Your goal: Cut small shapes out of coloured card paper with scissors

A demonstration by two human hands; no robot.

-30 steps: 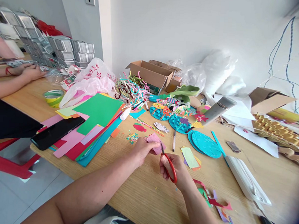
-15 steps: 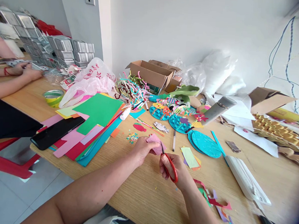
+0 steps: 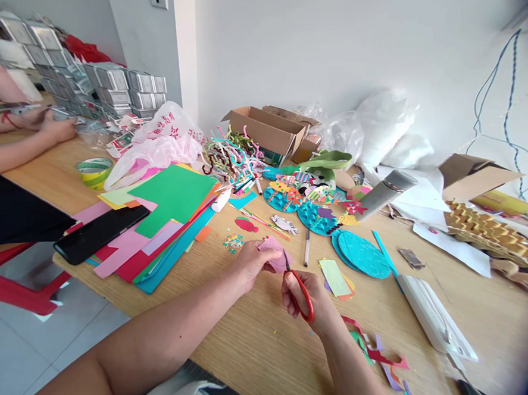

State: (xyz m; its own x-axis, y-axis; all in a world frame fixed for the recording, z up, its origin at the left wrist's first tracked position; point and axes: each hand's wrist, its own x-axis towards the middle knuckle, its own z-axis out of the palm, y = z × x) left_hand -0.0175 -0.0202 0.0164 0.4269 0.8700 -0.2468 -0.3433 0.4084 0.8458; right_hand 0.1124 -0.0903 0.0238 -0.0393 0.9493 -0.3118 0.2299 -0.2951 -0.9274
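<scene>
Above the wooden table, my left hand [image 3: 251, 263] pinches a small piece of pink paper [image 3: 272, 245] between thumb and fingers. My right hand [image 3: 301, 295] is closed around the red handles of a pair of scissors [image 3: 307, 304]. The dark blades point up and away from me and meet the right side of the pink paper; how far they cut into it is too small to tell. Just beyond my hands lie a red paper fish shape [image 3: 246, 224], a heap of tiny paper bits [image 3: 233, 243], a white drawn fish [image 3: 284, 224] and a pen [image 3: 307, 248].
Stacked coloured paper [image 3: 170, 198] with a black phone [image 3: 101, 232] on it lies left. Blue painted plates [image 3: 363, 254], paper scraps [image 3: 388, 360] and a white power strip [image 3: 438, 315] are right. A grey bottle [image 3: 385, 193] stands behind. Another person's hands [image 3: 49, 126] work at far left.
My hands, the scissors and the pink paper look almost unchanged. At far left, the other person's hands have shifted slightly around what they handle.
</scene>
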